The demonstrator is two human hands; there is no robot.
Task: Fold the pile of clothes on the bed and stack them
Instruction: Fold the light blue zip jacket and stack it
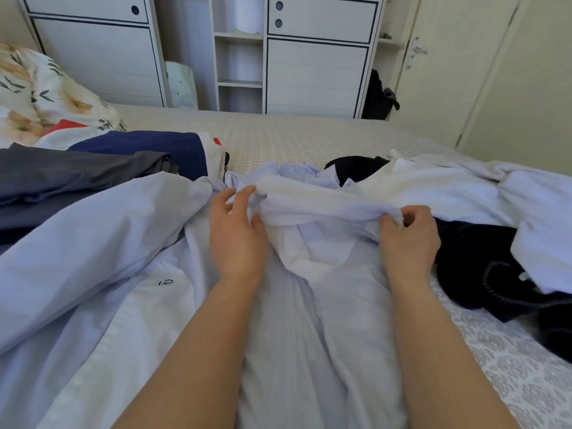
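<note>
A few dark garments [93, 168] are already folded and stacked on the bed [294, 134]. The pale blue shirt [294, 305] is pinched by the right hand [408, 236] while the left hand [238, 230] hovers relaxed with fingers extended; white and black clothes [458, 193] are left unfolded.

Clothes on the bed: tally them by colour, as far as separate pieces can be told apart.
Pale blue: 2, the shirt under both hands and another to its left.
White: 1.
Black: 2.
Grey: 1.
Navy: 1.
Total: 7.
</note>
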